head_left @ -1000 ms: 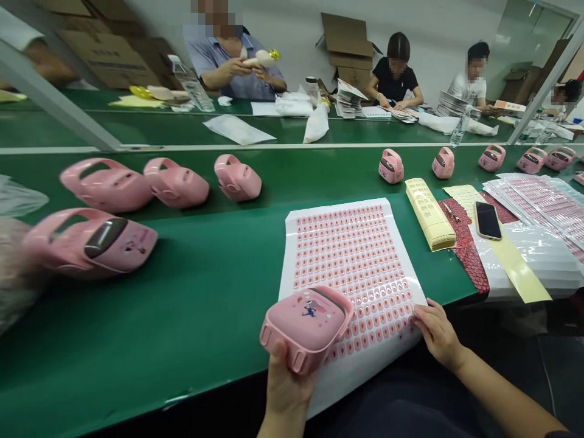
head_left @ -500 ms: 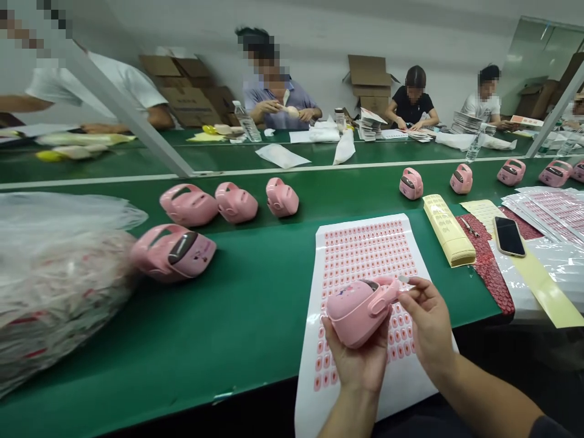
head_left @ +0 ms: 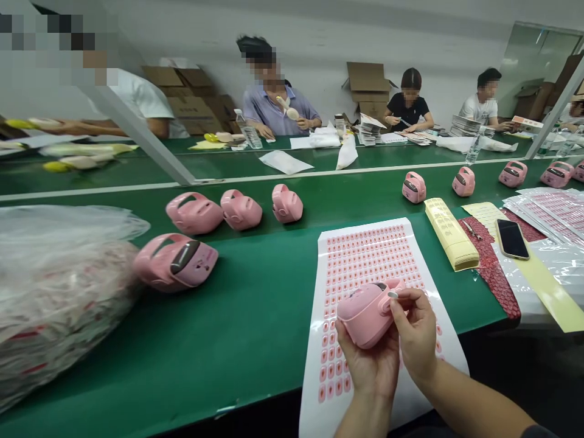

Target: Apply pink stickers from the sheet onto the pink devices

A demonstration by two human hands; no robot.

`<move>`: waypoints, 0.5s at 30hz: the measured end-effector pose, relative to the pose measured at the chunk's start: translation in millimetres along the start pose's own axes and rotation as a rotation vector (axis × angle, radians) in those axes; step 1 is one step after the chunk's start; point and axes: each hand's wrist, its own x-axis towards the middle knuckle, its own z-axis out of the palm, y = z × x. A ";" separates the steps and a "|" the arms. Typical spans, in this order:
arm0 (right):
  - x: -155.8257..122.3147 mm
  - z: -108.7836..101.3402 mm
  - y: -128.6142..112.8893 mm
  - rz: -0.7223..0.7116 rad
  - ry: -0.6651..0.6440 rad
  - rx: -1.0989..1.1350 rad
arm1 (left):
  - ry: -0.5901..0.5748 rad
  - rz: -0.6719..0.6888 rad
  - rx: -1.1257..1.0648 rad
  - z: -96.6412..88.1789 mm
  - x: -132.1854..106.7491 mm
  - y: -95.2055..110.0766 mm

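My left hand (head_left: 371, 365) is wrapped around the underside of a pink plastic device with a carry handle (head_left: 365, 313), holding it tilted above the sticker sheet. Between the thumb and fingers of my right hand (head_left: 417, 325) is a small pale oval sticker (head_left: 393, 295), held against or very close to the side of the device by its handle joint. Whether it touches the plastic I cannot tell. Beneath both hands lies a white sheet of small pink stickers (head_left: 365, 261) in rows, partly covered by the device and my hands.
Similar pink devices (head_left: 176, 263) stand to the left and along the back of the green table (head_left: 255, 328). A full plastic bag (head_left: 68, 316) lies far left. At right are a yellow paper stack (head_left: 451, 234), tweezers (head_left: 471, 230) and a phone (head_left: 512, 238). Several people sit opposite.
My right hand has moved left and slightly down with the sticker, from beyond the handle to the device's side. The device has shifted slightly right, and the view has shifted a little.
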 end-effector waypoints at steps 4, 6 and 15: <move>0.6 -2.3 4.4 -0.200 0.023 -0.171 | 0.030 -0.035 -0.010 1.1 -1.0 -0.4; 1.8 -4.8 5.6 -0.354 0.028 -0.275 | 0.041 -0.047 -0.020 1.3 -1.7 -0.3; 19.2 -28.0 13.9 -0.731 -0.114 -0.699 | 0.090 -0.043 0.010 -2.1 0.4 10.4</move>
